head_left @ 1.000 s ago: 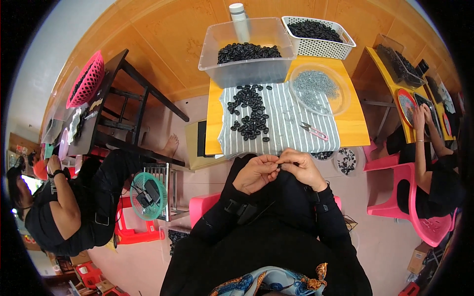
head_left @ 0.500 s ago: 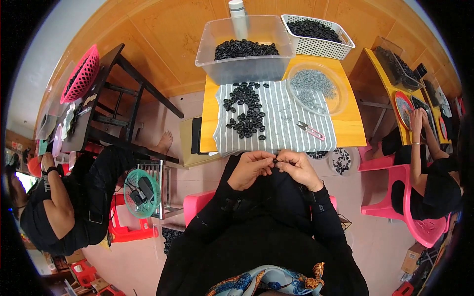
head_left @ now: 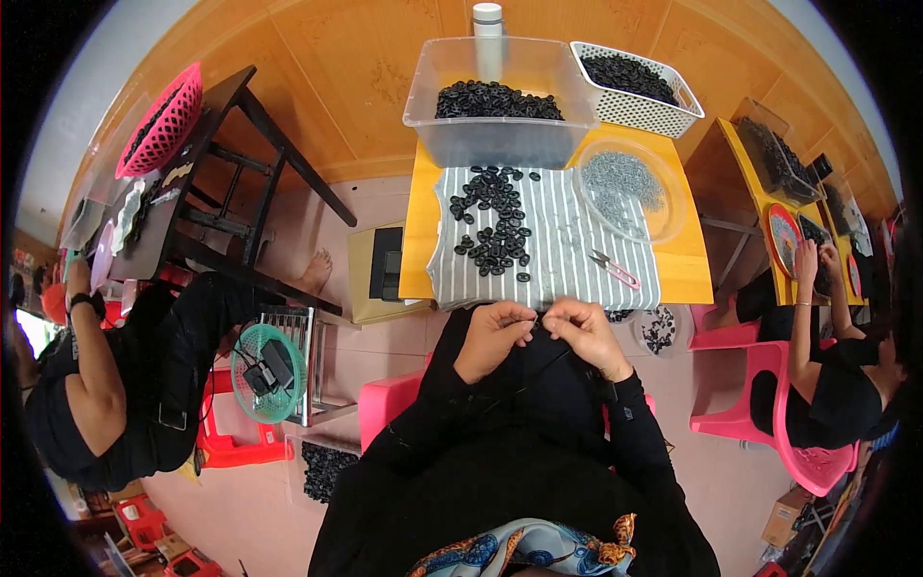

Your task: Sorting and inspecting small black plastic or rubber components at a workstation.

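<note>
My left hand and my right hand are above my lap, just off the near edge of the striped cloth. Both are closed, thumbs against fingers, and their fingertips are a small gap apart. Something small and dark seems to be at the fingertips, too small to name. On the cloth ahead lies a loose pile of black oval plastic pieces. Small scissors with pink handles rest to its right. A round clear tray holds many small silvery metal parts.
At the table's back stand a clear bin of black pieces, a white perforated basket and a bottle. A green basket with black adapters is at my left. People sit on both sides, near a pink chair and a dark table.
The view has shifted, so the table sits slightly farther right and lower. My fingertips, which were together, have drawn slightly apart. The person on the right has moved their hands a little.
</note>
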Available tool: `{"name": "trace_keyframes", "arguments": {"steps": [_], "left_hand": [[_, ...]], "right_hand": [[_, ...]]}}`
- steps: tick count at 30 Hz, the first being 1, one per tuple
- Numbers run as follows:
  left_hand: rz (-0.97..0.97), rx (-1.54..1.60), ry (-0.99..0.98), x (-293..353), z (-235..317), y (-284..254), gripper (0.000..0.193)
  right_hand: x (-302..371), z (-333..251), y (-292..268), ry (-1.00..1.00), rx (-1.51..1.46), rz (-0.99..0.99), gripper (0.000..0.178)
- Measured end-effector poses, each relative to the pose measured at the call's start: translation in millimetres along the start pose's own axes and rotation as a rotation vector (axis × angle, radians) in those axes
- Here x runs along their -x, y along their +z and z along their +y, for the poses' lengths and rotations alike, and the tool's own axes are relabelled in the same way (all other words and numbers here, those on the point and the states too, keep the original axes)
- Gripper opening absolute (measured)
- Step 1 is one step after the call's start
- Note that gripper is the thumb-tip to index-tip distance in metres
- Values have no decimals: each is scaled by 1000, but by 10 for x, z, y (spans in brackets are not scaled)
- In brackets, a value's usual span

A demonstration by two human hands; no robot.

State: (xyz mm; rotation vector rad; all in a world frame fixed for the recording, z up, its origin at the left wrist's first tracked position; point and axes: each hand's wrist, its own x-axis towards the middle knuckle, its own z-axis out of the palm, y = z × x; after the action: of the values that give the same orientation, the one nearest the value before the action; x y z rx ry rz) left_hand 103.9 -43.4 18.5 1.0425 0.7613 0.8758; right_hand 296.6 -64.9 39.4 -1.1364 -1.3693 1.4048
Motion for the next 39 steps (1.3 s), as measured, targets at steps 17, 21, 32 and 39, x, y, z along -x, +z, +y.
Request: {"name": "trace_keyframes", "arguments": {"steps": [17,21,32,39], "left_hand": [[103,167,10,117,67,-254,19],[106,150,21,107,25,-267,19],[112,184,14,93,-20,-256,22],[50,85,46,92,232,15,39]], "right_hand": [[-630,-87,414,-227,1069,288,14],[-660,-93,329,-342,821,294,18],[-478,-38,249,-538,1093,293,10],[-230,-114,189,-45,-119,364,4]]}}
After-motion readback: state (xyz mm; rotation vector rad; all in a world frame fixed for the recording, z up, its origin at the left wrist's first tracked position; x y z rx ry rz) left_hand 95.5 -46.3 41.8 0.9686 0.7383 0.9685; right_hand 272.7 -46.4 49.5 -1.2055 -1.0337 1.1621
